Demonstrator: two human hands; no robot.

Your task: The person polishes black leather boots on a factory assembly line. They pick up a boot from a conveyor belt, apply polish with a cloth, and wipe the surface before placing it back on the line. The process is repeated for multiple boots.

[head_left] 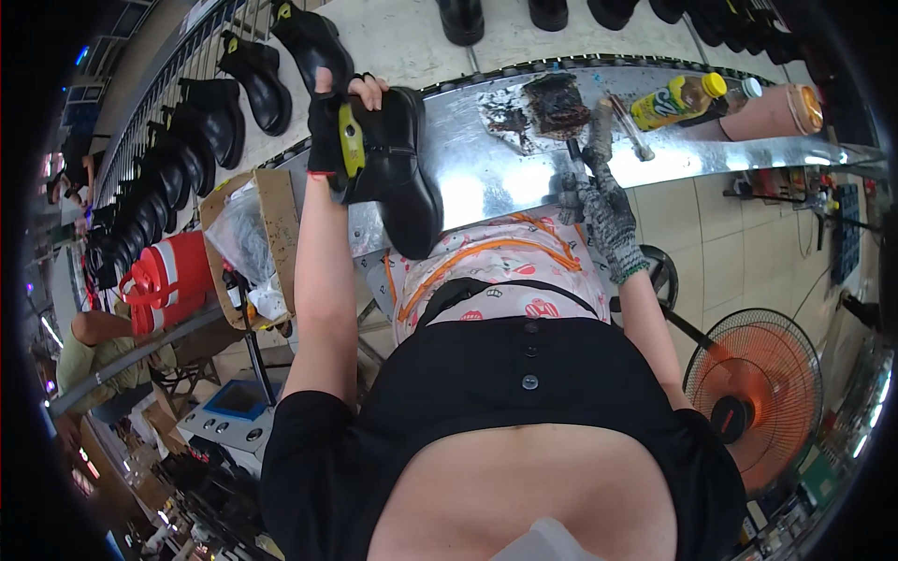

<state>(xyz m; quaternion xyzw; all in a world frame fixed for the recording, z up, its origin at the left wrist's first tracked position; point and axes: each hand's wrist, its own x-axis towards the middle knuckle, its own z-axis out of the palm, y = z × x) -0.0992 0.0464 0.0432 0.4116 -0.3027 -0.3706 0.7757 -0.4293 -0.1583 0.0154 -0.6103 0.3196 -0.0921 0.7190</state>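
Observation:
A black ankle boot [404, 182] is held over the near edge of the metal bench, toe pointing toward me. My left hand [327, 131], in a black glove with bare fingertips, is closed around its upper, beside a yellow patch in the boot opening. My right hand [608, 206] wears a grey knitted glove stained dark. Its fingers are closed on a slim dark tool [574, 150], whose kind I cannot make out. The tool's tip points at a pad caked with dark brown paste [558, 105], lying on a smeared white sheet [505, 122].
A brush-like stick [631, 129], a yellow-capped bottle [675, 101] and a pink container [772, 114] are on the bench's right. More black boots [257, 84] line the conveyor behind and left. A cardboard box [278, 224] stands left; an orange fan [756, 393] is at right.

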